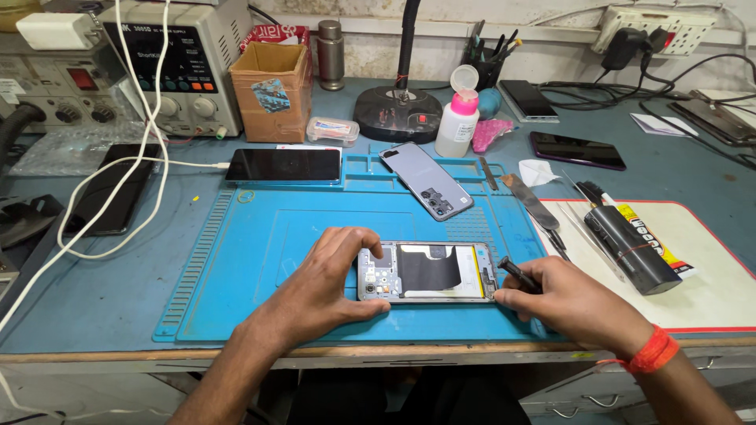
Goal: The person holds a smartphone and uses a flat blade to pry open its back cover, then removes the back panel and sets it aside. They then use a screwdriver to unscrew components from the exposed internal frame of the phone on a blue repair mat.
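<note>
In the head view, a blue silicone work mat [236, 260] with ribbed edges is spread over the bench. On its upper trays a dark phone [283, 165] on a white cable and a grey back cover [426, 179] are laid. Behind them a cardboard box [270, 90], a white bottle with a pink cap [457, 118] and a round black lamp base [398, 112] are seen. To the right, a black cylindrical tool [628, 248] and a glue tube are set on a white pad [709, 267]. Nothing is placed between the hands and the opened phone [426, 271], which lies flat at the mat's near middle, its metal frame, circuit parts and black panel exposed. Its left end is pinched by the left hand [327, 283], fingers on the far edge, thumb on the near one. At its right end a small dark tool [520, 275] is gripped by the closed right hand [571, 303].
</note>
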